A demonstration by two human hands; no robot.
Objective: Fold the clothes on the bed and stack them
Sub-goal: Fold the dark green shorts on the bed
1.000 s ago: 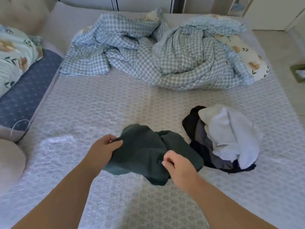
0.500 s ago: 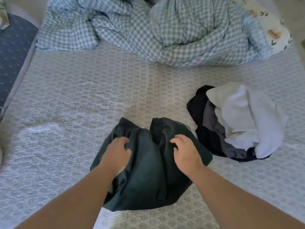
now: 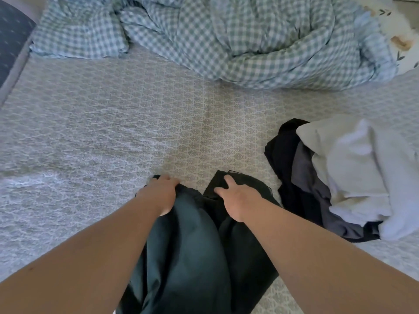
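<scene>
Dark green garment (image 3: 199, 241): lower centre of the frame, spread lengthwise on the bed (image 3: 113, 137), not yet folded. Left hand (image 3: 161, 196) curls over and grips its far left corner; right hand (image 3: 235, 200) lies on its far right corner, fingers spread, apparently pressing rather than pinching.

Unsorted pile (image 3: 340, 177): right of frame, near the garment; white, grey and black pieces tumbled together, untouched.

Checked duvet (image 3: 226, 37): top of frame, bunched.

Progress, as judged: first item only being laid out; no folded stack in view; nearly everything remains.
</scene>
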